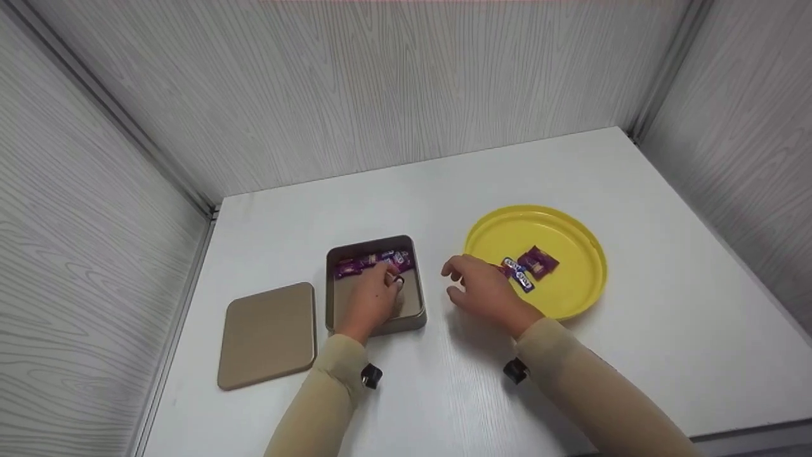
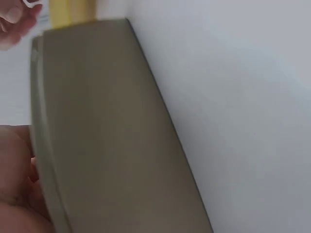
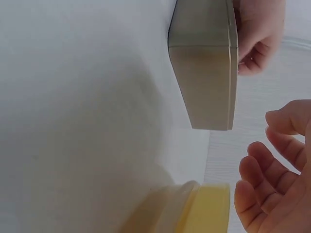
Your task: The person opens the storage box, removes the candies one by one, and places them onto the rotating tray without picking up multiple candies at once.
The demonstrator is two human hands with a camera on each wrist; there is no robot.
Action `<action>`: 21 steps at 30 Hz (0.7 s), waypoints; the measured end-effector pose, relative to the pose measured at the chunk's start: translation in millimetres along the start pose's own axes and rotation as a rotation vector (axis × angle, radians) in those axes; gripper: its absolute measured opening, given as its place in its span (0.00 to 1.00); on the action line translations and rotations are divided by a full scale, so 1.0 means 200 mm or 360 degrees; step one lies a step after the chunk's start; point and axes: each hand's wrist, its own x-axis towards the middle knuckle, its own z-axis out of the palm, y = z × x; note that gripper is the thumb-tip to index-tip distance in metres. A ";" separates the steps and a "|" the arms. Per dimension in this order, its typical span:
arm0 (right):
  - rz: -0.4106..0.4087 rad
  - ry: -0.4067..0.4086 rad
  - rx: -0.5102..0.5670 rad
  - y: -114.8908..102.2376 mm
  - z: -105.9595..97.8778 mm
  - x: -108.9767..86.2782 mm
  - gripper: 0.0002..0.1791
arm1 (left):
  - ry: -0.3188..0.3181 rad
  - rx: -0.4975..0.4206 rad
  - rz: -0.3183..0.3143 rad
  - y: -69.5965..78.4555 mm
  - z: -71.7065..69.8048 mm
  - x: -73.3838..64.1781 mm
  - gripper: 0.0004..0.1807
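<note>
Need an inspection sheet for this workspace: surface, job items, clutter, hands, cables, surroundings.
Surface: white table, lightly grained.
Tin: uncovered, purple candies along its far side.
Lid: flat, left of the tin.
Tray: yellow, round, more wrapped candies in it.
Clutter: nothing seen.
Left hand: in the tin, fingers curled; grip unclear.
Right hand: by the tray's near-left edge, fingers loosely bent, holding nothing visible.
Cables: nothing seen.
Surroundings: pale wood-grain walls.
</note>
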 end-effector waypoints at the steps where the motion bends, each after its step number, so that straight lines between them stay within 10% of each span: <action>1: -0.0015 0.0016 0.0005 -0.01 0.00 0.00 0.14 | -0.0001 -0.0087 -0.0007 0.02 0.00 -0.01 0.11; 21: -0.0374 0.0257 -0.0089 -0.09 0.11 -0.12 0.13 | -0.0292 -0.0674 0.0054 0.24 0.10 -0.16 0.22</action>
